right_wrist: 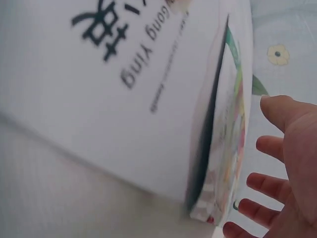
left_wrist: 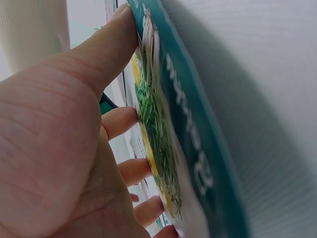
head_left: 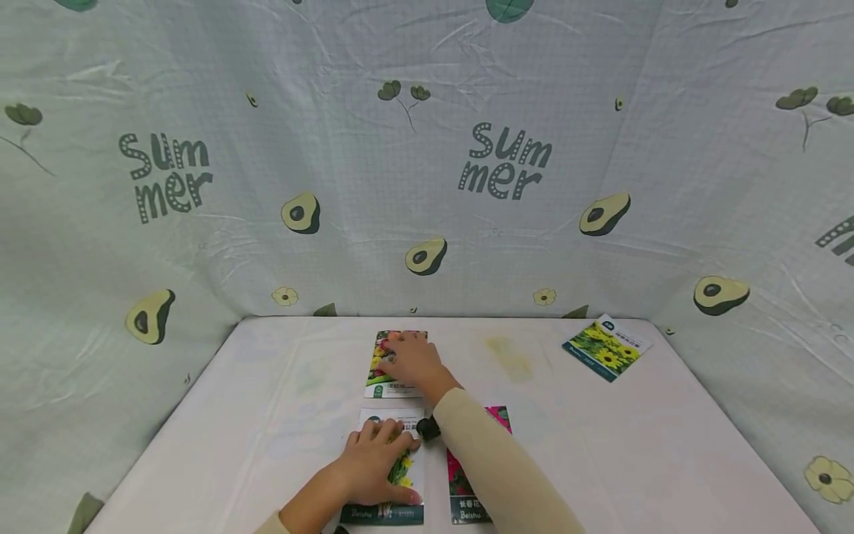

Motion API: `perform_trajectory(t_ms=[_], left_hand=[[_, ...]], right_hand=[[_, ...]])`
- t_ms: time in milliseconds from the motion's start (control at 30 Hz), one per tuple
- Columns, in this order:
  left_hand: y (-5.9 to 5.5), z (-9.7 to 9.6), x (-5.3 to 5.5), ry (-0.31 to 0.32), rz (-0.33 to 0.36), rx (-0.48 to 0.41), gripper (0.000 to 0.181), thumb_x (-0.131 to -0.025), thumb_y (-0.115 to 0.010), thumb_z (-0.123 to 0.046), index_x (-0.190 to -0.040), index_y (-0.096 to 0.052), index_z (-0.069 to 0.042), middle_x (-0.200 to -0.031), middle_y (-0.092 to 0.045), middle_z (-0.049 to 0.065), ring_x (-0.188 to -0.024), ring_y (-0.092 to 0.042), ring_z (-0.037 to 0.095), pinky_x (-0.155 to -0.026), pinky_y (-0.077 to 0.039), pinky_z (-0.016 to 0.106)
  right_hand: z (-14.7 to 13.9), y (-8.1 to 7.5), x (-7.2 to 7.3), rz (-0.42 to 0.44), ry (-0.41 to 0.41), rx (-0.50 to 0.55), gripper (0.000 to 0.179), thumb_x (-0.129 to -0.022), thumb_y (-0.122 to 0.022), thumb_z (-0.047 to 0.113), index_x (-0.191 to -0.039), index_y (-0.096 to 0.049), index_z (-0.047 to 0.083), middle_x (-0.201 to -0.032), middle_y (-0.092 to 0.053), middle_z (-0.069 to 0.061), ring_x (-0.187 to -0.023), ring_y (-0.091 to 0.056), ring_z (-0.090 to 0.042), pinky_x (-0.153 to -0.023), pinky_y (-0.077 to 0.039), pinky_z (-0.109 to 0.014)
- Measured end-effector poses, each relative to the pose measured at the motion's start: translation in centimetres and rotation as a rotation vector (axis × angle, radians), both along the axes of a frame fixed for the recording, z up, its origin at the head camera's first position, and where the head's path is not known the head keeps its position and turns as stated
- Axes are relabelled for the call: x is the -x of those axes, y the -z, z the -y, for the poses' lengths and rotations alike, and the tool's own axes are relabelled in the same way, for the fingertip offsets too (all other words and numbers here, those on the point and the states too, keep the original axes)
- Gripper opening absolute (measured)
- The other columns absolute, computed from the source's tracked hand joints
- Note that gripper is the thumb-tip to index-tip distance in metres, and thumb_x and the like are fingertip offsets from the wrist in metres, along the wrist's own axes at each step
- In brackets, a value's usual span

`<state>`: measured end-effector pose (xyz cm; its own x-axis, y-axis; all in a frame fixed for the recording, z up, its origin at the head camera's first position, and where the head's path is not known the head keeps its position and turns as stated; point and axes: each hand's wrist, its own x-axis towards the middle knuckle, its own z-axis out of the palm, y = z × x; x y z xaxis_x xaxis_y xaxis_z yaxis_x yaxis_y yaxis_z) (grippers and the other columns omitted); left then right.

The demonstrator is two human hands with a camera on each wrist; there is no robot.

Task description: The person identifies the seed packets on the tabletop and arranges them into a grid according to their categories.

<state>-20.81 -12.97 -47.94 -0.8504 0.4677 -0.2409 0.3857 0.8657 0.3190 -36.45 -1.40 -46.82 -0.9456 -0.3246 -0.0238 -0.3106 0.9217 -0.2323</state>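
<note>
A seed packet with green leaves and yellow flowers lies face up near the front of the table. Spread across it is my left hand, its thumb by the teal lower band. In the left wrist view, the left hand touches the face of this packet with its fingertips. Behind it lies another packet with colourful pictures. My right hand is over that one, partly covering it. In the right wrist view, the fingers of the right hand are apart, beside the packet's printed side.
A packet with red and pink flowers is partly hidden under my right forearm. One with yellow flowers lies tilted at the table's back right corner. A printed cloth hangs behind the white table.
</note>
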Motion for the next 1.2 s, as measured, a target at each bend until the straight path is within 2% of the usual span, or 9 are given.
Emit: perform_trajectory(t_ms=[200,367,533,700,867,1100,1200], left_hand=[[0.0,-0.2,0.0,0.005,-0.008,-0.002,0.081,-0.074,-0.07,-0.08,-0.14,-0.056,-0.036,-0.149,-0.042,0.007,-0.132,-0.038,0.041,-0.098,-0.036,0.066],[-0.1,-0.3,0.1,0.001,-0.011,0.007,0.08,-0.074,-0.071,-0.08,-0.14,-0.057,-0.036,-0.147,-0.044,0.007,-0.13,-0.039,0.04,-0.098,-0.037,0.066],[-0.5,-0.6,-0.2,-0.01,0.004,0.013,0.08,-0.074,-0.073,-0.077,-0.14,-0.057,-0.034,-0.148,-0.044,0.008,-0.13,-0.039,0.04,-0.1,-0.036,0.067],[-0.9,-0.7,-0.2,-0.016,0.011,0.032,0.081,-0.074,-0.074,-0.076,-0.141,-0.057,-0.033,-0.149,-0.045,0.009,-0.131,-0.039,0.04,-0.101,-0.036,0.067],[-0.6,-0.7,-0.1,-0.02,0.003,0.037,0.082,-0.074,-0.073,-0.077,-0.142,-0.057,-0.035,-0.151,-0.045,0.008,-0.131,-0.039,0.04,-0.101,-0.037,0.067],[-0.8,-0.6,-0.1,-0.026,0.017,0.034,0.084,-0.072,-0.073,-0.08,-0.141,-0.056,-0.035,-0.15,-0.046,0.008,-0.132,-0.039,0.04,-0.102,-0.036,0.068],[-0.4,-0.4,0.0,-0.022,0.009,0.025,0.086,-0.07,-0.071,-0.082,-0.14,-0.055,-0.036,-0.149,-0.046,0.006,-0.132,-0.04,0.039,-0.101,-0.036,0.068]], right_hand=[[-1.7,-0.4,-0.3,-0.007,0.018,0.074,0.059,-0.1,-0.057,0.057,-0.154,-0.049,0.032,-0.158,-0.046,-0.006,-0.143,-0.043,-0.032,-0.113,-0.042,-0.053],[-3.3,-0.4,-0.3,-0.047,0.018,0.132,0.055,-0.102,-0.056,0.053,-0.15,-0.055,0.026,-0.153,-0.05,-0.008,-0.138,-0.047,-0.033,-0.111,-0.045,-0.051],[-5.4,-0.5,-0.8,-0.067,0.072,0.244,0.053,-0.101,-0.059,0.05,-0.146,-0.059,0.021,-0.15,-0.052,-0.01,-0.137,-0.048,-0.032,-0.112,-0.044,-0.051],[-7.6,-0.6,-1.3,-0.134,0.08,0.281,0.053,-0.1,-0.063,0.048,-0.144,-0.061,0.019,-0.152,-0.05,-0.013,-0.139,-0.047,-0.036,-0.112,-0.044,-0.052],[-9.6,-1.0,-2.0,-0.174,0.087,0.335,0.048,-0.1,-0.064,0.043,-0.14,-0.064,0.016,-0.151,-0.051,-0.014,-0.139,-0.048,-0.037,-0.111,-0.045,-0.052],[-12.4,-1.2,-2.6,-0.239,0.115,0.376,0.048,-0.099,-0.066,0.042,-0.139,-0.065,0.014,-0.155,-0.046,-0.017,-0.142,-0.046,-0.04,-0.113,-0.043,-0.053],[-13.8,-1.1,-2.7,-0.269,0.115,0.417,0.047,-0.099,-0.067,0.038,-0.139,-0.065,0.012,-0.156,-0.044,-0.019,-0.143,-0.044,-0.042,-0.112,-0.043,-0.055]])
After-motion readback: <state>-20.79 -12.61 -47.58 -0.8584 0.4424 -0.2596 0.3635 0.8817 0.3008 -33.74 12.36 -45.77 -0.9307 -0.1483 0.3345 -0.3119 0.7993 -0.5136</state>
